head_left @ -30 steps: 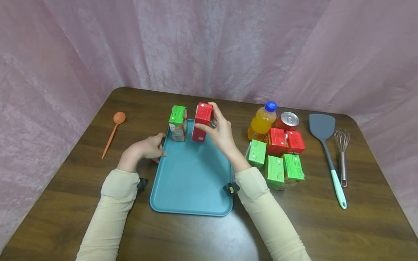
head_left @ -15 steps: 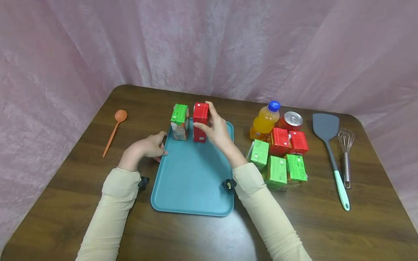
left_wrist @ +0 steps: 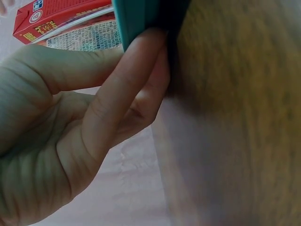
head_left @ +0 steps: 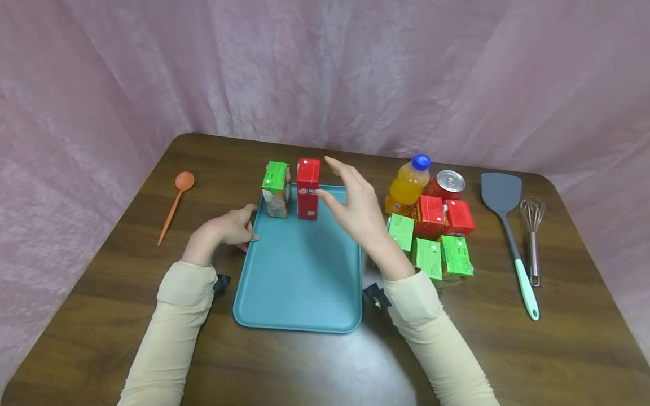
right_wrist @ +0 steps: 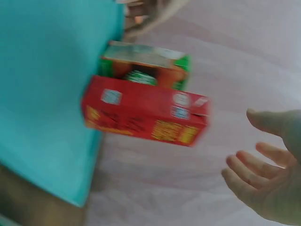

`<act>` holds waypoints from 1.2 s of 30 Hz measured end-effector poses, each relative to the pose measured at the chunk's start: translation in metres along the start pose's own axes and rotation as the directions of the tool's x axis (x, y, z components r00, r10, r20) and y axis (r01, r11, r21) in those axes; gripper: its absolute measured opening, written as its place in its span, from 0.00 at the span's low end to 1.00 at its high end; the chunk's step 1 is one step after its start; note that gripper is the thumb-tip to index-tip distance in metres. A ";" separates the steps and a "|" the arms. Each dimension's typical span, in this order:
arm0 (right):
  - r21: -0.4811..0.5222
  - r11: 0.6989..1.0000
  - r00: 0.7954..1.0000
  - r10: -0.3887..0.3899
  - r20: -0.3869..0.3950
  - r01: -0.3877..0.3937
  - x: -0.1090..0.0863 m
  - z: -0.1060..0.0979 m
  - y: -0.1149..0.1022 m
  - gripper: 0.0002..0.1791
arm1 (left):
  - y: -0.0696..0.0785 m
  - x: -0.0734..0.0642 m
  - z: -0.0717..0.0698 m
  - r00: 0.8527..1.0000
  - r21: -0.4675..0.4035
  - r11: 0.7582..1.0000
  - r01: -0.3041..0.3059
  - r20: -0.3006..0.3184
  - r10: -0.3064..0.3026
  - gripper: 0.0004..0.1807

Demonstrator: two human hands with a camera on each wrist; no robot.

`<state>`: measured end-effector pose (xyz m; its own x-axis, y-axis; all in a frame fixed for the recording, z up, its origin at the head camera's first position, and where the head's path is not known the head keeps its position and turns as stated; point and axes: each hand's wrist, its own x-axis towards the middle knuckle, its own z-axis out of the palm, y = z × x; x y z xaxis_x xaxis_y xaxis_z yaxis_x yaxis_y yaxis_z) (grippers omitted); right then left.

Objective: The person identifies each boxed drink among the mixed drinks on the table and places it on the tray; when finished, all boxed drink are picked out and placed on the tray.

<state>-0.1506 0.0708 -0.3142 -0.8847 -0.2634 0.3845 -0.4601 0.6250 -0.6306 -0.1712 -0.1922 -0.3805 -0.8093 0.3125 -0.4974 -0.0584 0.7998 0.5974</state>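
In the head view, a blue-green tray (head_left: 299, 270) lies on the table with two drink cartons upright at its far end. The green-topped carton (head_left: 276, 189) stands at the far left corner, and the red carton (head_left: 307, 189) beside it on the right. My left hand (head_left: 225, 231) holds the tray's left edge; in the left wrist view the thumb and fingers (left_wrist: 141, 56) pinch the rim. Just right of the red carton is my right hand (head_left: 358, 206), fingers spread and nothing in them. The right wrist view shows a gap between this hand (right_wrist: 268, 174) and the red carton (right_wrist: 146, 110).
Right of the tray stand several green cartons (head_left: 428, 256), two red cartons (head_left: 429, 214), an orange drink bottle (head_left: 408, 186) and a red can (head_left: 447, 185). Farther right lie a spatula (head_left: 503, 208) and a whisk (head_left: 532, 237). An orange spoon (head_left: 176, 206) lies at left.
My right hand set the red carton upright on the tray, let go of it and drew back to the right, its fingers opening. The left hand has stayed on the tray edge.
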 end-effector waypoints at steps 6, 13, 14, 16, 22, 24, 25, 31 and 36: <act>-0.034 0.998 0.999 -0.049 -0.008 0.049 -0.027 -0.050 -0.001 0.31 | 0.001 0.004 0.000 1.000 0.003 1.000 -0.005 0.000 0.005 0.39; -0.123 0.984 0.992 -0.127 0.014 0.127 -0.054 -0.101 0.030 0.30 | -0.001 0.004 -0.001 1.000 0.002 1.000 -0.011 0.002 0.011 0.39; -0.135 0.980 0.989 -0.143 0.024 0.145 -0.059 -0.108 0.037 0.30 | 0.000 0.004 -0.001 1.000 0.001 1.000 -0.010 0.002 0.010 0.39; -0.156 0.976 0.988 -0.152 0.036 0.155 -0.067 -0.121 0.051 0.31 | 0.000 0.004 -0.001 1.000 0.000 1.000 -0.007 0.002 0.007 0.39; -0.214 0.974 0.995 -0.064 0.073 0.078 -0.098 -0.150 0.081 0.27 | 0.000 0.003 -0.003 1.000 0.004 1.000 -0.013 0.011 0.013 0.39; -0.221 0.973 0.994 -0.048 0.098 0.069 -0.105 -0.155 0.087 0.27 | -0.002 0.002 -0.003 1.000 0.002 1.000 -0.011 0.012 0.011 0.40; -0.215 0.974 0.993 -0.046 0.111 0.070 -0.109 -0.156 0.089 0.28 | -0.003 0.001 -0.004 1.000 0.001 1.000 -0.009 0.013 0.009 0.40; -0.230 0.969 0.983 -0.045 0.176 0.085 -0.118 -0.154 0.097 0.40 | -0.007 -0.004 -0.005 1.000 0.007 1.000 0.004 0.018 -0.004 0.41; -0.274 0.960 0.971 0.007 0.240 0.060 -0.117 -0.152 0.096 0.43 | -0.009 -0.007 -0.005 1.000 0.009 1.000 0.015 0.020 -0.015 0.41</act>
<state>-0.0801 0.2734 -0.3177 -0.8801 -0.4273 0.2071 -0.4747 0.7851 -0.3977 -0.1677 -0.2041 -0.3798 -0.7967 0.3102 -0.5187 -0.0652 0.8091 0.5840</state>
